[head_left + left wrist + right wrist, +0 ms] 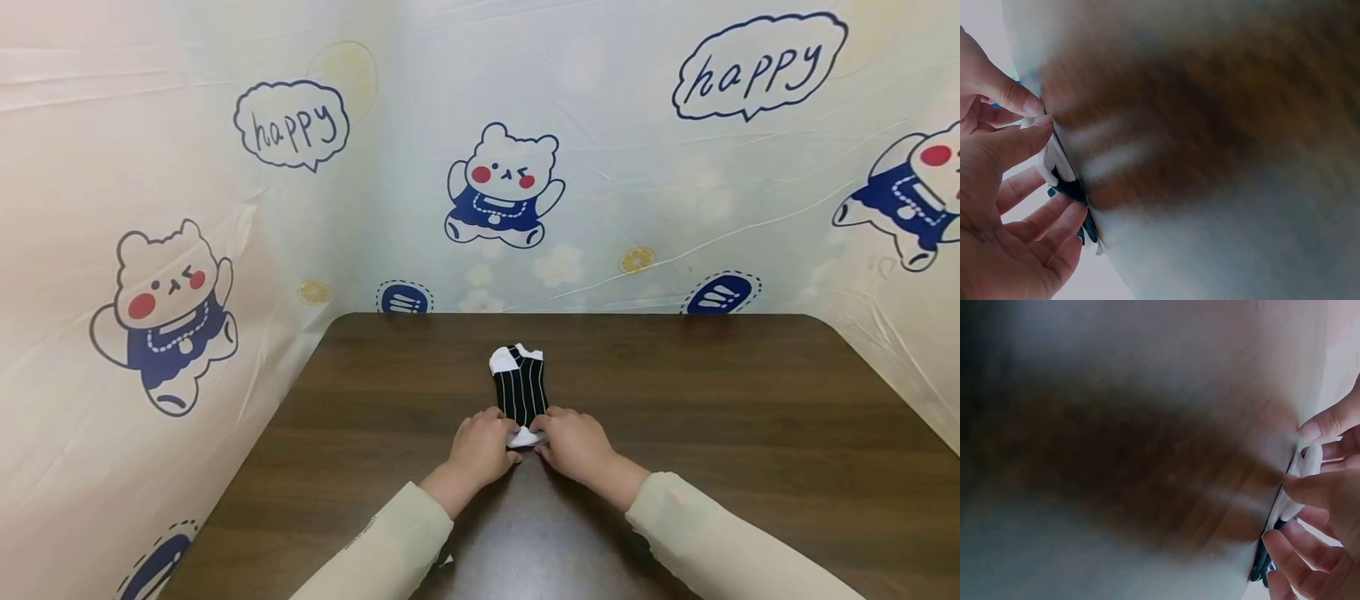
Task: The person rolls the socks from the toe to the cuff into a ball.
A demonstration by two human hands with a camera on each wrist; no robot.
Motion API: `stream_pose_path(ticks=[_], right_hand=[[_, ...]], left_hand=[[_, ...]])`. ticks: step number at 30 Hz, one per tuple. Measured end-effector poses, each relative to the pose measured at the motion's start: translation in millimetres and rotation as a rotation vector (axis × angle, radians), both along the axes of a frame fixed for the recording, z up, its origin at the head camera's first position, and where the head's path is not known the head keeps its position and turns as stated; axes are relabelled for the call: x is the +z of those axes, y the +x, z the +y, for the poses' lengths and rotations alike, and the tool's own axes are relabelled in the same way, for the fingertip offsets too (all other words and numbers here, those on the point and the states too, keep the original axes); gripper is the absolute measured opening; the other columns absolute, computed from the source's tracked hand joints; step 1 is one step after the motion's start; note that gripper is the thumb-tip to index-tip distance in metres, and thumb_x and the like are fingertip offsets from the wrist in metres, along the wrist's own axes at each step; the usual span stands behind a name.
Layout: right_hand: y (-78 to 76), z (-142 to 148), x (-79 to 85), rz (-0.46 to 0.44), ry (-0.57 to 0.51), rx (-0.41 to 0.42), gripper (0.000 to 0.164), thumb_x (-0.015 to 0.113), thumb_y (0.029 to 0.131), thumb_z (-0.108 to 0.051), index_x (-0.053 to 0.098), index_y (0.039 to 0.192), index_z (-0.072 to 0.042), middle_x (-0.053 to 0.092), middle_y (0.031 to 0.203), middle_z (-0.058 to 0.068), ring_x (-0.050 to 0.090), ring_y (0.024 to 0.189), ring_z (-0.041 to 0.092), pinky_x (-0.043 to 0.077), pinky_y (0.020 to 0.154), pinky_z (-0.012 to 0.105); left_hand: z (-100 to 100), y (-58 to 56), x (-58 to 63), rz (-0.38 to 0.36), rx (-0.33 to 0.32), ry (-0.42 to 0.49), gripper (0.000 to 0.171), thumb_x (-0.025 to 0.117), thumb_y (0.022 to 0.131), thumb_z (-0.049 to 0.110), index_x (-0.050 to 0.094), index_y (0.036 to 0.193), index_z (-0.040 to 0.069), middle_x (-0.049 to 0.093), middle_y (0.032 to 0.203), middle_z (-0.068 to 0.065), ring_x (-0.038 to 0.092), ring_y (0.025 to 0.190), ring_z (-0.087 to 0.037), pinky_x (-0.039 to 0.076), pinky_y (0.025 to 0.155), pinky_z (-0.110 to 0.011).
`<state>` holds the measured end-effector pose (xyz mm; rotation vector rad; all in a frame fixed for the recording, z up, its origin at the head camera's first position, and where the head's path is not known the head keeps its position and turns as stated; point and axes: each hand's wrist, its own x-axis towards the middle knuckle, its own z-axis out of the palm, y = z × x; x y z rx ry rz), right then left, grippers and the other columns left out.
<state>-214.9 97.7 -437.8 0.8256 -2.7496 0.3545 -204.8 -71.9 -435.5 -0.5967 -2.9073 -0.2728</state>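
Evidently, a dark wood-grain table (697, 392) is enclosed by pale printed sheeting (637, 183), on which cartoon bears (504, 187) are shown. At mid-table, a black sock (520, 393) with thin white stripes is laid lengthwise, its white heel farthest from the wearer of the pale sleeves (390, 542). Its near white end is pinched between thumb and fingers by both the left hand (482, 446) and the right hand (577, 442), held close together. "happy" is read in two speech bubbles (292, 125); small lettering on the left sleeve cannot be made out.
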Motion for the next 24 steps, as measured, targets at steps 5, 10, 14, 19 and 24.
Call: stream_pose_path(ticks=[5, 10, 14, 19, 24], right_hand=[[-4.3, -2.1, -2.3, 0.019, 0.017, -0.02, 0.015, 0.078, 0.075, -0.013, 0.07, 0.087, -0.014, 0.06, 0.079, 0.002, 0.061, 0.071, 0.026, 0.049, 0.058, 0.04], [-5.8, -4.8, -2.7, 0.023, 0.038, -0.045, 0.011, 0.075, 0.076, -0.01, 0.071, 0.085, -0.015, 0.061, 0.079, 0.001, 0.062, 0.072, 0.025, 0.049, 0.058, 0.039], [-6.9, -7.1, -3.2, 0.052, 0.06, -0.057, 0.009, 0.07, 0.08, -0.007, 0.071, 0.083, -0.016, 0.06, 0.077, 0.001, 0.062, 0.07, 0.024, 0.049, 0.056, 0.038], [-7.8, -8.1, -4.5, 0.065, 0.066, -0.061, 0.009, 0.068, 0.082, -0.007, 0.07, 0.081, -0.015, 0.058, 0.074, 0.001, 0.061, 0.069, 0.024, 0.049, 0.054, 0.038], [-8.6, -7.5, -4.9, 0.017, 0.044, -0.073, 0.006, 0.07, 0.082, -0.008, 0.071, 0.083, -0.014, 0.055, 0.073, 0.002, 0.06, 0.068, 0.024, 0.048, 0.05, 0.037]], left_hand=[[-0.7, -0.5, -0.1, -0.004, -0.001, 0.007, 0.035, 0.082, 0.073, 0.028, 0.073, 0.102, 0.012, 0.063, 0.101, -0.007, 0.06, 0.09, -0.023, 0.045, 0.074, -0.038], [-1.0, 0.5, 0.7, -0.001, -0.003, 0.009, 0.035, 0.082, 0.072, 0.028, 0.072, 0.102, 0.012, 0.062, 0.1, -0.007, 0.06, 0.09, -0.023, 0.045, 0.074, -0.038], [-1.1, 0.9, 0.6, 0.003, -0.003, 0.013, 0.035, 0.082, 0.072, 0.028, 0.072, 0.102, 0.012, 0.062, 0.098, -0.007, 0.06, 0.089, -0.023, 0.045, 0.073, -0.037], [-1.3, 1.3, 0.6, 0.035, -0.01, 0.029, 0.034, 0.082, 0.072, 0.027, 0.071, 0.101, 0.013, 0.062, 0.098, -0.005, 0.059, 0.089, -0.022, 0.042, 0.071, -0.035], [-0.3, 1.3, 1.4, 0.093, -0.028, 0.038, 0.031, 0.082, 0.073, 0.024, 0.07, 0.099, 0.015, 0.063, 0.097, -0.001, 0.058, 0.088, -0.019, 0.039, 0.067, -0.032]])
